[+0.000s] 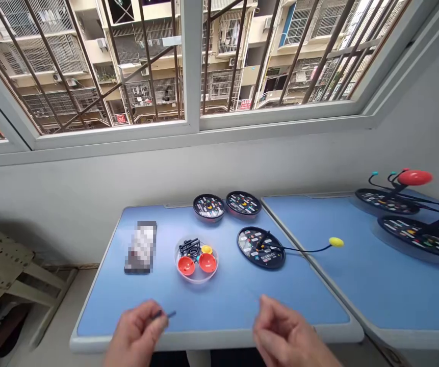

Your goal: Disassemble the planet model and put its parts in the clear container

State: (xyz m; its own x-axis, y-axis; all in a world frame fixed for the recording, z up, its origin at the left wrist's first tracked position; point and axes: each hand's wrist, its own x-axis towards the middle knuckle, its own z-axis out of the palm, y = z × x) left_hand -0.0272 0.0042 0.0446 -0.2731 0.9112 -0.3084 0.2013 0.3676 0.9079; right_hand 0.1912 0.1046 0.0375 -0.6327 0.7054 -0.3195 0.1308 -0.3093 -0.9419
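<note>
Fingers of your left hand (134, 332) pinch a dark rod (172, 314); grip lightly. Your right hand (283, 332) pinches narrowly, contents unclear.

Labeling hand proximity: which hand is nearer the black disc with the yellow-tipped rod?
Right. The right hand is apart from the black disc, on its near side; the left hand, pinching a thin dark piece, is farther off, toward the near left.
</note>
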